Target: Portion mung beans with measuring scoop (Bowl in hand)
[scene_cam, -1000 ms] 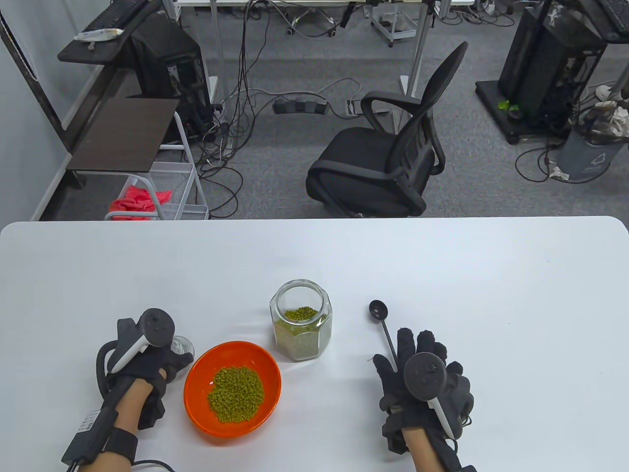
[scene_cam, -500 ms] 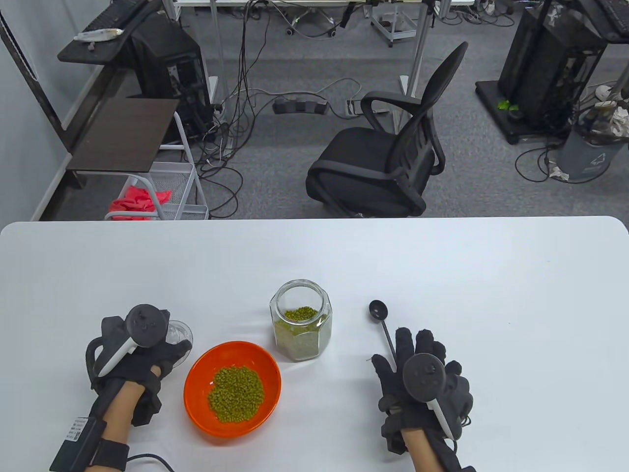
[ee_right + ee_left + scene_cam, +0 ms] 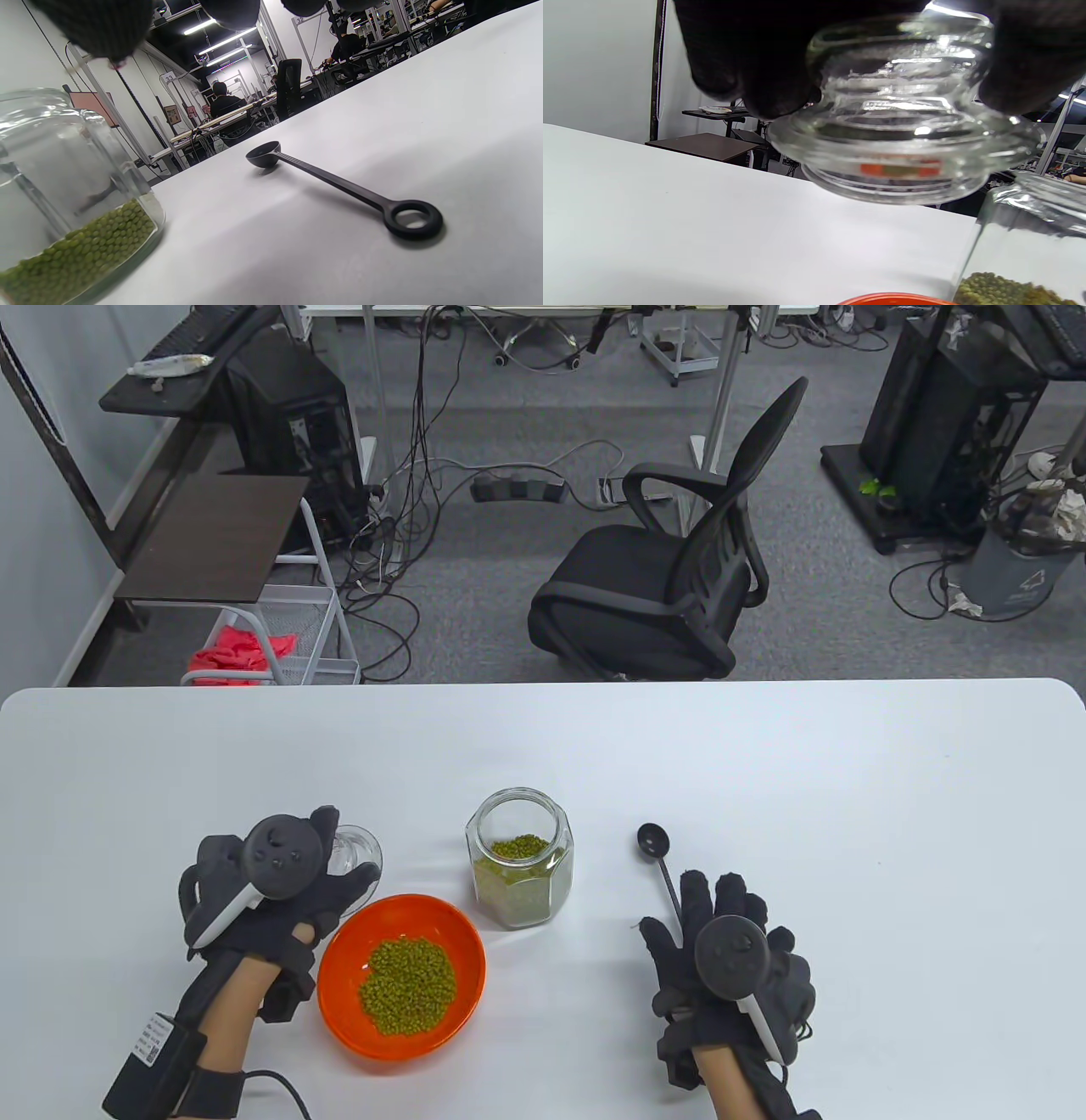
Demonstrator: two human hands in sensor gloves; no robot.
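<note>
An orange bowl (image 3: 462, 929) with a heap of mung beans (image 3: 407, 984) sits on the white table. Beyond it stands an open glass jar (image 3: 519, 857) partly filled with beans, also seen close in the right wrist view (image 3: 63, 190). My left hand (image 3: 331, 874) grips a clear glass lid (image 3: 358, 848), which hangs off the table in the left wrist view (image 3: 903, 140). A black measuring scoop (image 3: 654, 840) lies free on the table (image 3: 339, 182). My right hand (image 3: 721, 912) lies open and flat over the scoop's handle end, holding nothing.
The table's front edge lies near my wrists and the far edge (image 3: 543, 683) runs across the middle of the table view. A black office chair (image 3: 662, 585) stands beyond it. A wire cart (image 3: 288, 645) stands at the far left.
My left hand has carried the glass lid up and to the right, closer to the bowl and the jar. My right hand and the scoop have stayed put.
</note>
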